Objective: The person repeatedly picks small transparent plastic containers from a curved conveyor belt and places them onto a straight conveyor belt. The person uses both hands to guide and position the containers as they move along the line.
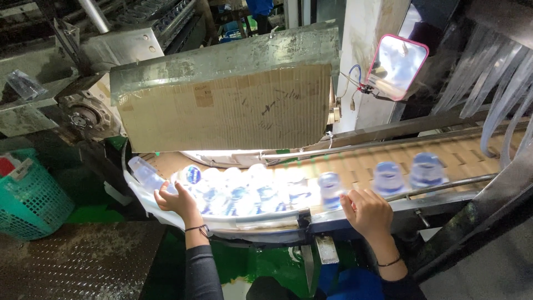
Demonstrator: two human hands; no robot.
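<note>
Clear plastic bottles with blue labels stand packed together on a brightly lit stretch of a conveyor. My left hand rests at the left end of the group, fingers curled against a bottle there; one bottle lies tilted just beyond it. My right hand sits on the conveyor's near rail, fingertips touching a single bottle. Two more bottles stand on the belt to the right, blurred.
A cardboard sheet hangs from a metal hood over the belt. A pink-framed mirror hangs beside a pillar. A green plastic basket stands at the left on a tread-plate floor. Clear plastic strips hang at the right.
</note>
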